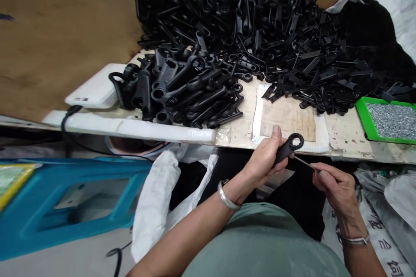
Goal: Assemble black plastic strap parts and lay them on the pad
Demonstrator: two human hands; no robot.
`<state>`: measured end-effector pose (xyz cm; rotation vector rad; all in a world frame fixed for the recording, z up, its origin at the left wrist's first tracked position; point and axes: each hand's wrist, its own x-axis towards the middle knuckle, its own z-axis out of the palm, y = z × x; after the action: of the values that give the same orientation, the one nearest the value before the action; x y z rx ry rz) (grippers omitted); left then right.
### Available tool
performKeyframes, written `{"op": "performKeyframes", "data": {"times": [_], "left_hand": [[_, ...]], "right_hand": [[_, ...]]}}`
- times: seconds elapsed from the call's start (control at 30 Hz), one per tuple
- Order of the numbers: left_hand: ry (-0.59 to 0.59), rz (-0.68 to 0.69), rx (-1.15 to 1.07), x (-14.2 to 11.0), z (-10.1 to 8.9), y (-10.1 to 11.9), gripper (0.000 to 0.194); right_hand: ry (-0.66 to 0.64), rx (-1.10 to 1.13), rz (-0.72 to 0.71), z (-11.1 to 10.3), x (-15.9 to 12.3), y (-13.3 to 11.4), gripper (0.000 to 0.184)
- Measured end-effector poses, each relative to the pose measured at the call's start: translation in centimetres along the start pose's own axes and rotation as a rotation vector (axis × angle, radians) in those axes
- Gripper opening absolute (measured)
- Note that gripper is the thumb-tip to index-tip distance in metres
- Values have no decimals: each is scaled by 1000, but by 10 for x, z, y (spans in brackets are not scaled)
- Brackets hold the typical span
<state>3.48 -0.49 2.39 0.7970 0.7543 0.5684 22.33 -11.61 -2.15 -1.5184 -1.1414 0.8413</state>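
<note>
My left hand [268,156] is closed round a black plastic handle part [290,146] with a ring-shaped end that points up and to the right. Between the fingers of my right hand [336,186] is a thin metal rod, like a screwdriver shaft [303,162]; its grip is hidden in the hand. The rod's far end meets the side of the black part near my left fingertips. Both hands are just off the table's front edge, above my lap. In front of them lies a worn board on a white pad [287,119].
Black handle parts [195,86] are heaped on the left and back of the table, with smaller flat black pieces [318,73] on the right. A green tray [365,121] holds small metal pieces. A white box [95,86] and blue plastic stool [74,207] are at left.
</note>
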Motion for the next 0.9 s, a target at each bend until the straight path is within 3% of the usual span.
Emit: {"op": "performKeyframes", "data": {"times": [0.07,0.17,0.23,0.33,0.4,0.53,0.6,0.67,0.7,0.8,0.9], "left_hand": [[66,43,4,3,-2,0,73],[125,67,-31,5,-4,-2,68],[131,58,-60,5,-4,-3,63],[118,35,-92,1,-2,-3,55],[117,32,-102,-2,-1,-3,50],[137,28,-73,-7,1,-2,44],[173,46,-37,-6,3,-5,43],[217,104,25,-4,6,-9,42],[237,147,85,-3,9,-12,41],[306,295,386,-1,18,-18,39],[365,376,649,-3,24,-21,34]], "right_hand": [[116,-15,-18,-7,5,0,31],[268,-398,-168,-20,22,-7,30],[249,-663,-329,-25,38,-13,27],[129,-888,-511,-23,68,-16,28],[119,-1031,-525,-19,87,-14,28],[180,-1168,-371,-10,103,-13,28],[297,-1081,-310,-2,92,-20,30],[358,-852,-294,12,70,-30,29],[337,-688,-306,22,58,-35,28],[106,-213,-237,50,28,-46,35],[129,64,-128,65,16,-46,38]]}}
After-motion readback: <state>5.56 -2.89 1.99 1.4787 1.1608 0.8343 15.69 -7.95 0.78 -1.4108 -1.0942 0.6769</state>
